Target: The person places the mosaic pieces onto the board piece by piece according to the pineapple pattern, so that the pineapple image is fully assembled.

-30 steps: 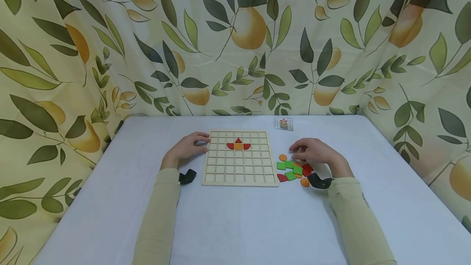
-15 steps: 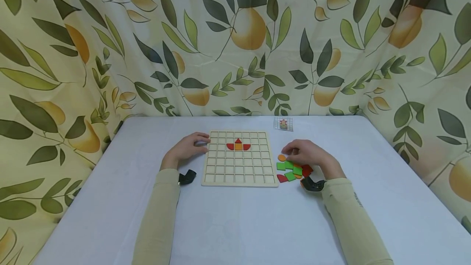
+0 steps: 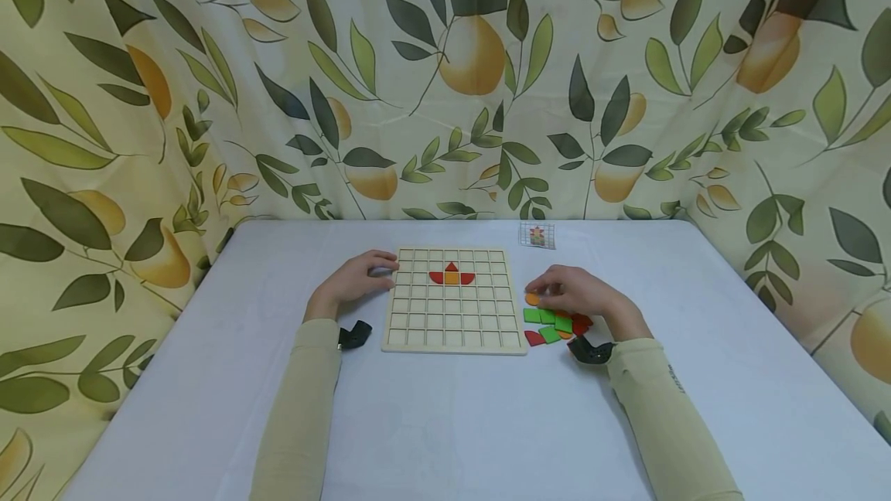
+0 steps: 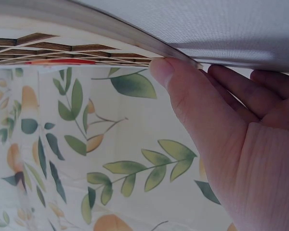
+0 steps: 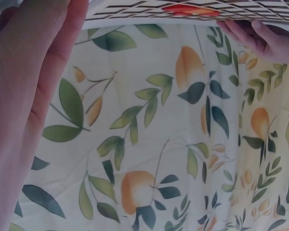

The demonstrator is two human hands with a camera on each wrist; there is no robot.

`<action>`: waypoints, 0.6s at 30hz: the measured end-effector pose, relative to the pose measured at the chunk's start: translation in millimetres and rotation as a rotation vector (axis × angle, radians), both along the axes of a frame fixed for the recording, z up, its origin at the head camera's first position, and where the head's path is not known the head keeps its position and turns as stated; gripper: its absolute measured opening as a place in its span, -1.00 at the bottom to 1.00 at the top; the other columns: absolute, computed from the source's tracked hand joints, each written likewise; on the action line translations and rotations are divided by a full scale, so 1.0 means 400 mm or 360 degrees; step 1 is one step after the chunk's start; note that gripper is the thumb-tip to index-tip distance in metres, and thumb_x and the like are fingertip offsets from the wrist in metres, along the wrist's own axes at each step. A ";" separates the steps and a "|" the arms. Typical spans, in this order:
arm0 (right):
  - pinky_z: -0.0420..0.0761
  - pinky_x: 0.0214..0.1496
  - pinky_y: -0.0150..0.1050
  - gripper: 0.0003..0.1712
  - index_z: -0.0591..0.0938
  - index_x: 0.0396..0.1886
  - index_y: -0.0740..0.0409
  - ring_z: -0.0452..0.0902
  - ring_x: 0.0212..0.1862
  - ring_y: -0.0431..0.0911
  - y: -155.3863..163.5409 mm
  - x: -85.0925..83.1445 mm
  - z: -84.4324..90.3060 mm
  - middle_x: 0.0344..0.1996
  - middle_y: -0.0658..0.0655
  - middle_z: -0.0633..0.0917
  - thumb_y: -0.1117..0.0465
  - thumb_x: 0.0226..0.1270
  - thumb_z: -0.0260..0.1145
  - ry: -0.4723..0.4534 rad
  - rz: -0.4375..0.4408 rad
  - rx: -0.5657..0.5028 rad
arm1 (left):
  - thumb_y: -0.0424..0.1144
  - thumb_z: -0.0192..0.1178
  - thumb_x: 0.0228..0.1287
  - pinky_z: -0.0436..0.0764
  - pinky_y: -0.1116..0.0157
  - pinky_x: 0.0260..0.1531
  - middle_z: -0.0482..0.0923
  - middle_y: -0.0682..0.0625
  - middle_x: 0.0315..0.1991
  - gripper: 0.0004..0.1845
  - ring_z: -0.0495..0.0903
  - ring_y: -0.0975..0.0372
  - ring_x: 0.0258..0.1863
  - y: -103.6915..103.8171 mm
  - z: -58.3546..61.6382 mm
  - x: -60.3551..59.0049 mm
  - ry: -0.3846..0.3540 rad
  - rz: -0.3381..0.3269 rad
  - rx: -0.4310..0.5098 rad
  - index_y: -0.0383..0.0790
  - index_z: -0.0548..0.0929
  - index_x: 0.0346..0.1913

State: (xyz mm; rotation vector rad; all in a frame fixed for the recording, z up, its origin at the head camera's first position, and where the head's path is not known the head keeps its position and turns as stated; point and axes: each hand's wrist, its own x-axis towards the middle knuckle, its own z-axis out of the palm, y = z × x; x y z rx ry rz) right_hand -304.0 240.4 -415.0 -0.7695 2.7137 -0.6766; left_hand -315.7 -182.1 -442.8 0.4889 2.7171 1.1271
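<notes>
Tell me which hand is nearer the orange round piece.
Right. The right hand has its fingertips at the orange round piece; the left hand rests on the wooden grid board, on its far left edge.

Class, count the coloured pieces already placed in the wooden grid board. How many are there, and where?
4: a red triangle on top, an orange square beneath it, and a red piece left and right of the square, all in the grid board.

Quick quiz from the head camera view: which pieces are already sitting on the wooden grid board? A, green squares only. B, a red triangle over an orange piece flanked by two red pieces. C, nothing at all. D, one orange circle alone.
B: the wooden grid board carries a red triangle above an orange piece with a red piece on each side, while the green squares lie loose on the table to the board's right.
</notes>
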 end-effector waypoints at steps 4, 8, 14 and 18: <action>0.47 -0.07 -0.22 -0.73 0.67 -0.09 -0.09 0.43 -0.17 -0.13 -0.004 0.001 0.001 -0.16 -0.04 0.60 0.14 0.18 0.31 -0.0027 -0.0008 0.0004 | -0.15 0.22 0.19 0.11 0.10 0.37 0.31 0.08 0.28 -0.59 0.11 0.14 0.38 0.000 0.001 0.002 -0.0007 0.0004 0.0001 -0.11 0.54 0.12; 0.47 -0.06 -0.21 -0.75 0.68 -0.11 -0.07 0.42 -0.17 -0.12 -0.008 0.003 0.003 -0.15 -0.02 0.60 0.14 0.19 0.31 -0.0039 -0.0019 0.0004 | -0.15 0.22 0.19 0.11 0.10 0.37 0.31 0.09 0.28 -0.58 0.11 0.14 0.38 0.000 0.001 0.003 -0.0022 0.0013 0.0015 -0.10 0.54 0.12; 0.48 -0.05 -0.22 -0.79 0.66 -0.17 -0.07 0.43 -0.17 -0.13 -0.011 0.003 -0.001 -0.20 -0.06 0.62 0.07 0.19 0.31 0.0001 -0.0049 0.0004 | -0.15 0.22 0.19 0.11 0.11 0.37 0.31 0.08 0.28 -0.59 0.11 0.15 0.38 -0.001 0.002 0.002 -0.0012 0.0002 0.0004 -0.10 0.54 0.13; 0.49 -0.13 -0.26 -0.77 0.63 -0.19 -0.05 0.44 -0.22 -0.12 -0.014 0.001 -0.005 -0.29 -0.06 0.62 0.00 0.18 0.30 0.0019 -0.0150 -0.0006 | -0.15 0.22 0.20 0.12 0.11 0.37 0.31 0.09 0.28 -0.59 0.11 0.15 0.38 0.000 0.000 0.000 -0.0008 0.0000 -0.0005 -0.10 0.54 0.13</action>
